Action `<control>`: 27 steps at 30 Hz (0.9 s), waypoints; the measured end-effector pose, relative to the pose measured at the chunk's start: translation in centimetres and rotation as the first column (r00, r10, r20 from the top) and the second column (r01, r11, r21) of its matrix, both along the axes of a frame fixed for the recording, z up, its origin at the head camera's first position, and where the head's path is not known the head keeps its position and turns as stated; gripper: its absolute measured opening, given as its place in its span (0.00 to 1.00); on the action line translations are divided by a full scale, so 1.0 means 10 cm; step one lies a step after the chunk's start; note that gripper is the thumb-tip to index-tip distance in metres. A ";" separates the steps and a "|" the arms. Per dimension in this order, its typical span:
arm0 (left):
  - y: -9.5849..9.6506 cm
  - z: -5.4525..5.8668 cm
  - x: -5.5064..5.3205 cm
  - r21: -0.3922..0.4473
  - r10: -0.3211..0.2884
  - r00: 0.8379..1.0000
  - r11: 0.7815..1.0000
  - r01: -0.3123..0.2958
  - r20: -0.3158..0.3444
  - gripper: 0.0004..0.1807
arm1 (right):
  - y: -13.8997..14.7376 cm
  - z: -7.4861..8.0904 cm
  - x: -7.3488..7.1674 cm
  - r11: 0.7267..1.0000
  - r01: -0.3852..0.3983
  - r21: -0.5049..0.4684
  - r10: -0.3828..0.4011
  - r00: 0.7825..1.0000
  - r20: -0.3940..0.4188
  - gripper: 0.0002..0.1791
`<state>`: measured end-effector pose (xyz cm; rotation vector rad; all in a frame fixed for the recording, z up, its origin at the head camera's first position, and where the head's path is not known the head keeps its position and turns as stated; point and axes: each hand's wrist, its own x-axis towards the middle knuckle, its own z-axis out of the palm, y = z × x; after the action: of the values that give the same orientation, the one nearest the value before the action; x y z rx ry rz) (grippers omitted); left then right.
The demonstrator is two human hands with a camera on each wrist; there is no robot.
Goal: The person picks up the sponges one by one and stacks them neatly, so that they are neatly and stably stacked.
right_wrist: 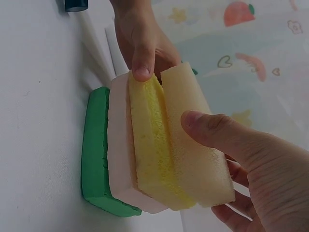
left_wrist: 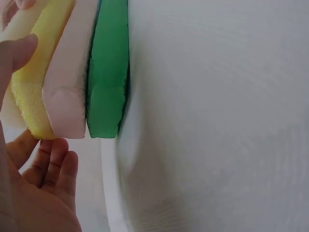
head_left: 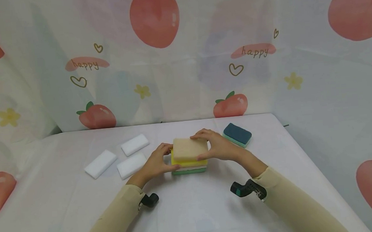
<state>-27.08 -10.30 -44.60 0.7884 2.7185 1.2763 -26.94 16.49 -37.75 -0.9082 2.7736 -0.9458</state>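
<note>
Four-layered in colour, a stack of sponges stands mid-table between the hands. Its bottom is a green sponge (left_wrist: 108,63), then a pale pink sponge (left_wrist: 70,77), a yellow sponge (right_wrist: 152,145) and a beige sponge (head_left: 188,148) on top. My right hand (head_left: 220,146) grips the beige sponge from the right, thumb on its near face and fingers at its far side. From the left, my left hand (head_left: 157,162) holds the yellow sponge, its thumb on the near side and fingertips at the far side. The beige sponge sits slightly askew on the yellow one.
Left of the stack lie three white blocks (head_left: 101,164), (head_left: 135,144), (head_left: 131,165). A dark blue sponge (head_left: 237,133) rests on a light green one (head_left: 234,140) behind the right hand. A printed cloth (head_left: 183,76) hangs behind the white-covered table (head_left: 194,217).
</note>
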 end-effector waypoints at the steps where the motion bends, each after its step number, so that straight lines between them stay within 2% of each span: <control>1: 0.00 0.00 0.00 0.001 -0.001 1.000 1.000 0.001 -0.001 0.39 | 0.00 0.00 0.00 1.000 -0.003 -0.001 0.003 1.000 -0.002 0.39; 18: 0.01 -0.01 0.01 0.010 0.024 0.999 1.000 -0.024 0.049 0.41 | -0.03 -0.06 -0.01 1.000 -0.010 -0.006 0.010 1.000 -0.011 0.38; 27: 0.01 -0.01 0.01 0.010 0.030 0.997 0.999 -0.031 0.067 0.41 | -0.06 -0.04 -0.01 1.000 -0.020 0.009 0.021 0.999 -0.033 0.37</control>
<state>-26.98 -10.19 -44.71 0.6953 2.6833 1.3004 -27.01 15.92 -38.12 -0.9579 2.7882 -0.9232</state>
